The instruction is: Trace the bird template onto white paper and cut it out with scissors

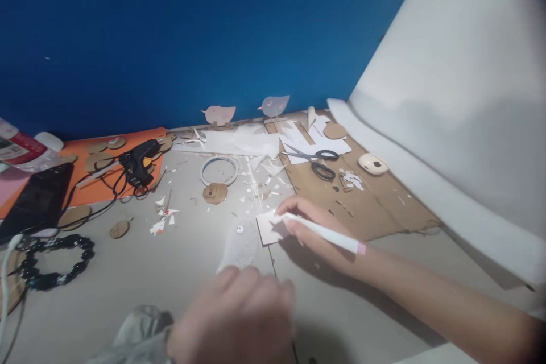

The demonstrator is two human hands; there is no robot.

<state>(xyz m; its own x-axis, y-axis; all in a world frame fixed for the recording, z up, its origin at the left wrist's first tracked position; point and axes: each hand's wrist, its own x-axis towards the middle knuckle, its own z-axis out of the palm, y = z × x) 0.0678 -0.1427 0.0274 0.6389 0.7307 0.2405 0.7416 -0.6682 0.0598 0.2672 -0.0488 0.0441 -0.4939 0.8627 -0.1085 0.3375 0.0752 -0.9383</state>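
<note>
My right hand [307, 219] holds a white marker [324, 233] with a pink end in a pinch grip. The marker's tip end is over a small pale card [268, 228] on the table, and the fingers rest by the card. Low in the middle, my left hand [243, 313] is blurred, its fingers curled with the knuckles up. Just beyond those knuckles lies a whitish, rounded cut-out [242, 250] with a small googly eye [239, 230]. Whether the left fingers grip anything is hidden.
Black scissors [324, 164] lie on brown cardboard [375, 210] amid paper scraps. A tape roll [219, 170] sits mid-table. At left are a glue gun [139, 165] with its cord, a phone [38, 199] and a beaded bracelet [57, 261]. Two paper birds [219, 115] stand at the wall.
</note>
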